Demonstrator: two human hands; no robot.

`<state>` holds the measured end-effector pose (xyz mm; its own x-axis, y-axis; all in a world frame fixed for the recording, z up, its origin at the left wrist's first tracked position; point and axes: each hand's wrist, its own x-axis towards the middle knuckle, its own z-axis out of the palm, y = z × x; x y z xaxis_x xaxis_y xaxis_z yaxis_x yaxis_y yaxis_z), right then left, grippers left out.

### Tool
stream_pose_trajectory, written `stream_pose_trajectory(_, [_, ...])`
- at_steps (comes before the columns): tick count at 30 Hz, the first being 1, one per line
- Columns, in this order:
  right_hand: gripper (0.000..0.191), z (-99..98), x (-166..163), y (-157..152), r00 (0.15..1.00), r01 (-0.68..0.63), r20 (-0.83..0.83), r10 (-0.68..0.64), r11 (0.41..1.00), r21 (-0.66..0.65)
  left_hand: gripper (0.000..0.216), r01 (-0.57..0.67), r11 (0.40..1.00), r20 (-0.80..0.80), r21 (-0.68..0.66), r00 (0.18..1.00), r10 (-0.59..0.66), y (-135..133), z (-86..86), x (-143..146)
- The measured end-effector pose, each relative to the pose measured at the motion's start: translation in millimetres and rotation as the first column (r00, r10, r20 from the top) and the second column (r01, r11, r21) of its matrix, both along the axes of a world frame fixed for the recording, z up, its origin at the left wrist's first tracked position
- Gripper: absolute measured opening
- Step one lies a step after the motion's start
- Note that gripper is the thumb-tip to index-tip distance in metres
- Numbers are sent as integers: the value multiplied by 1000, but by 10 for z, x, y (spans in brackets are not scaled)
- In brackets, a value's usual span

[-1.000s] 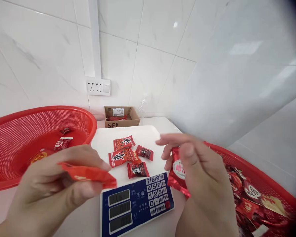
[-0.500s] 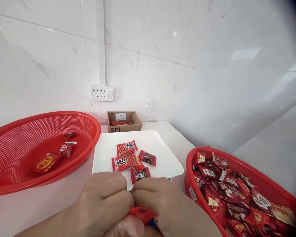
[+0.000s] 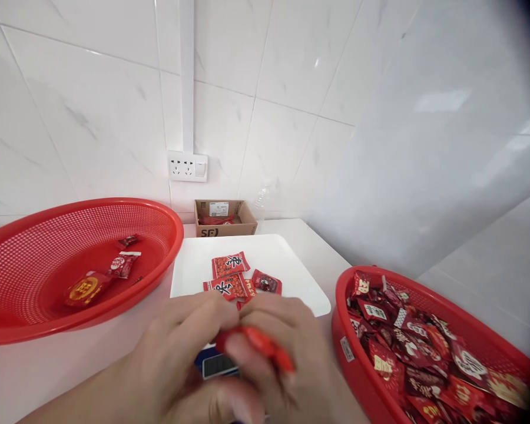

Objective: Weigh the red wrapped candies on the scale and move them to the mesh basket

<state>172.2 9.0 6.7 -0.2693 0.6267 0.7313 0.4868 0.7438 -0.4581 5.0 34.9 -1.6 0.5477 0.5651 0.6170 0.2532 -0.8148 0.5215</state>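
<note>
Close to the front, my left hand (image 3: 189, 347) and my right hand (image 3: 291, 335) meet with bent fingers around a red packet (image 3: 265, 344), smeared by motion, so its exact kind is unclear. Under my left hand shows part of a dark blue object with a grey window (image 3: 221, 365). Just beyond my fingers lies a white tray (image 3: 300, 288). On it are a red snack packet (image 3: 229, 264), a second like it (image 3: 227, 286) and a small dark red packet (image 3: 267, 281). My fingers partly cover other packets there.
A red basket (image 3: 128, 203) on the left holds a few wrapped snacks. Another red basket (image 3: 348, 330) on the right is heaped with red packets. Behind the tray, a cardboard box (image 3: 247, 224) with red packets stands by the wall, beside a clear plastic thing (image 3: 261, 199). A socket (image 3: 188, 166) is above.
Both hands have lifted a little and turned with the red packet, which shows more now. The blue object has come into clearer view, and the front packet on the tray is mostly covered.
</note>
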Motion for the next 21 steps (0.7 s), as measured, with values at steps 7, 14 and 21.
stream_pose_trajectory(7, [46,59,345,143,619,363,-718,-317,927,-96,28,-85,996,-158,9,984,86,250,-40,93])
stream_pose_trajectory(14, [52,185,285,124,435,503,-818,-377,855,-126,26,-44,999,-460,-24,887,27,347,-292,267])
stream_pose_trajectory(21, [25,175,336,77,454,403,-830,-324,905,-133,29,16,999,-595,32,804,6,327,-320,440])
